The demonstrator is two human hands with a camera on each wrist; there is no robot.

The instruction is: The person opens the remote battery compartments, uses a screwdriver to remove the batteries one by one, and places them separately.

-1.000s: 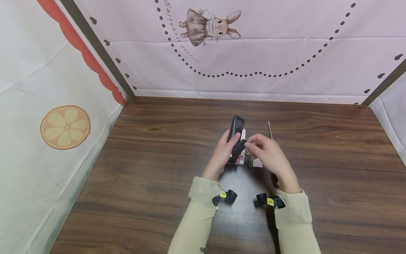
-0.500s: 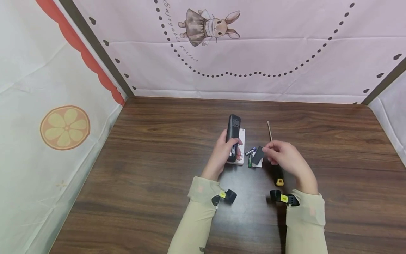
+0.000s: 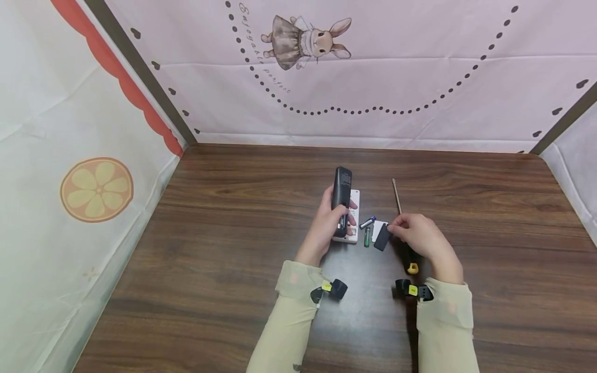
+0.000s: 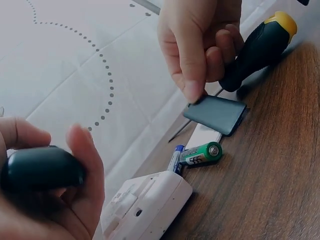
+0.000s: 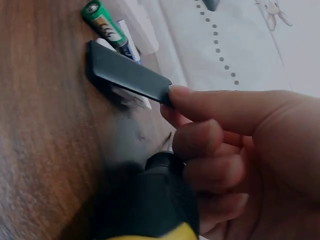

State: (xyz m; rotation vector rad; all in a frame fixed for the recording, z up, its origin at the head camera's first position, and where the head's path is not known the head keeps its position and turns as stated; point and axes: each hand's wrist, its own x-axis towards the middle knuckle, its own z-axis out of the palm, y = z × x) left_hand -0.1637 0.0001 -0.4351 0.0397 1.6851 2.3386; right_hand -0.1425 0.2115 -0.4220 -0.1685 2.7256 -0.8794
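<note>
My left hand (image 3: 322,228) grips a black remote control (image 3: 342,189), its back turned up and its battery bay uncovered at the near end. Thumb and forefinger of my right hand (image 3: 422,238) pinch one end of a thin black battery cover (image 3: 382,238). That cover slants down over a small white piece (image 3: 378,228) on the table. Just left of it lie a green battery (image 4: 202,153) and a blue-and-silver battery (image 3: 367,223). Below the remote, a white device (image 4: 145,207) with rounded corners rests on the wood, partly hidden by the left hand.
A screwdriver (image 4: 265,47) with a black and yellow handle lies beside and partly under my right hand, its shaft pointing to the back. The brown wooden table (image 3: 224,248) ends at a pink printed cloth (image 3: 401,77) behind and a white cloth (image 3: 46,248) at left.
The right hand has carried the battery cover off the remote, rightward and down to the white piece. The batteries came into fuller view. The left hand has turned the remote slightly.
</note>
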